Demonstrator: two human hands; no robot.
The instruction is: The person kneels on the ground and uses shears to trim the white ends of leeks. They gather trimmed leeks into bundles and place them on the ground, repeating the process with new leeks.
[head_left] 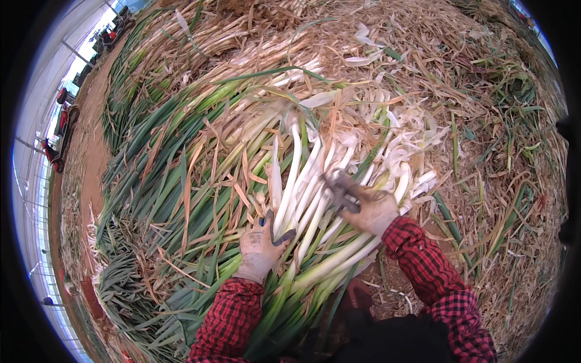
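Observation:
My left hand (260, 247), in a pale work glove with dark-coated fingers and printed writing, rests on the stalks of long green onions (308, 195). Its thumb and forefinger spread in a V beside the white shanks, with nothing plainly gripped; the other fingers are mostly hidden. To the right, my right hand (365, 202), gloved alike, is over the peeled white shanks. Its dark fingers are blurred by motion, so whether they hold a stalk does not show. Loose white husks (399, 149) and fine roots lie just beyond it. Green leaves (272, 317) run back towards me, between my forearms.
Unpeeled green onions (181, 122) lie heaped to the left and ahead, mixed with dry brown leaves. Dry leaf litter (454, 59) covers the ground on the right. A bare dirt path (93, 159) runs along the far left, near a red vehicle (61, 131) and translucent sheeting (32, 181).

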